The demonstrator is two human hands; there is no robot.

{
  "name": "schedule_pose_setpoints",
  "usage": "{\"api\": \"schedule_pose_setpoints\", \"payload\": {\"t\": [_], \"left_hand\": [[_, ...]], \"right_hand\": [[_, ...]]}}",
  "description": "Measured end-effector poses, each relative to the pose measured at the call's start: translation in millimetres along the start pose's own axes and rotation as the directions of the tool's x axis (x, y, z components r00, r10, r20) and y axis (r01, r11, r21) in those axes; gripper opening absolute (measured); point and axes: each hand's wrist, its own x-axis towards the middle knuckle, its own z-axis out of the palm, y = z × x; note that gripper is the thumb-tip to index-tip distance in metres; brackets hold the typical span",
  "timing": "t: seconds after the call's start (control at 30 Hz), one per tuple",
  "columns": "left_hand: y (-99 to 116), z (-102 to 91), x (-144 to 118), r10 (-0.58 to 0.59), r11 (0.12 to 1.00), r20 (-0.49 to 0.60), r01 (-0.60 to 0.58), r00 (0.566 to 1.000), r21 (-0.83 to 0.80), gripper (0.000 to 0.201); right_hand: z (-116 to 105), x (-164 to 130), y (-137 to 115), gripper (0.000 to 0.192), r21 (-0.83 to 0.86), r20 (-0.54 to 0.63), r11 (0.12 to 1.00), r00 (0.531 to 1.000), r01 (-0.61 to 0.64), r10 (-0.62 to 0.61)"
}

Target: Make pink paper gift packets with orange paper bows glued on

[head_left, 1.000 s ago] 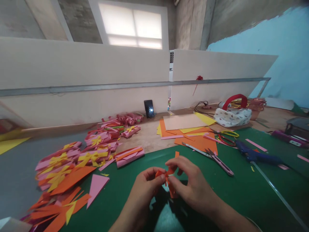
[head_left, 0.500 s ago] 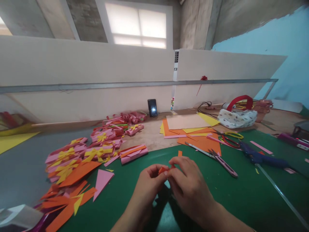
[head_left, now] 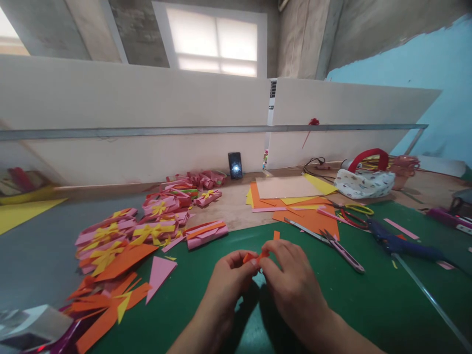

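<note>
left hand [head_left: 230, 278]: near centre, fingertips pinched shut on the left end of the orange paper piece [head_left: 254, 256].
right hand [head_left: 289, 280]: just right of it, thumb and forefinger closed on the same piece from the right; the 2 hands touch at the fingertips.
orange paper piece: held just above the green cutting mat [head_left: 368, 305], mostly hidden by fingers; only a small crumpled bit shows.
change: 1 second ago a longer orange strip hung below the fingers; now it is gathered tight between them, and the hands have drawn closer.
meaning: judged from this, the piece has been folded or bunched smaller, much like the bows on the finished work.
finished pieces [head_left: 155, 226]: pink rolls with yellow bows, far left of the hands.
orange offcuts [head_left: 106, 300]: near left, with a pink triangle [head_left: 159, 273] beside them.
snips [head_left: 341, 250]: right of the hands, on the mat.
glue gun [head_left: 401, 243]: further right.
scissors [head_left: 354, 212]: far right, beside the paper sheets [head_left: 291, 194].
phone [head_left: 235, 165]: far, leaning on the wall.
</note>
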Motion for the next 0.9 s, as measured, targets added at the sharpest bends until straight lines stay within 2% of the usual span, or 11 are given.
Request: {"api": "schedule_pose_setpoints", "payload": {"t": [0.23, 0.43, 0.57, 0.73, 0.9], "left_hand": [[0.5, 0.7, -1.0, -0.021, 1.0, -0.012, 0.021, 1.0, -0.02, 0.022], [0.6, 2.9, -3.4, -0.026, 0.998, 0.003, 0.026, 1.0, -0.06, 0.021], [2.5, 3.3, -7.3, -0.032, 0.999, 0.013, 0.032, 0.999, -0.033, 0.019], [6.5, 2.2, -9.3, -0.004, 1.0, 0.08, 0.003, 0.997, 0.01, 0.017], [8.5, 1.8, -6.8, -0.062, 0.997, 0.072, 0.058, 0.995, 0.06, 0.022]], "right_hand": [[-3.4, 2.6, -4.9, 0.019, 0.01, 0.005, 1.0, 1.0, 0.016, -0.016], [-5.8, 5.2, -6.2, 0.025, 0.05, -0.004, 0.998, 0.999, 0.035, -0.035], [-5.8, 4.4, -1.9, 0.018, 0.156, 0.035, 0.987, 0.999, -0.04, 0.035], [-10.1, 3.6, 4.2, 0.013, 0.329, 0.121, 0.938, 0.99, -0.112, 0.076], [-13.4, 4.1, 6.4, 0.013, 0.42, 0.202, 0.886, 0.972, -0.195, 0.119]]}}
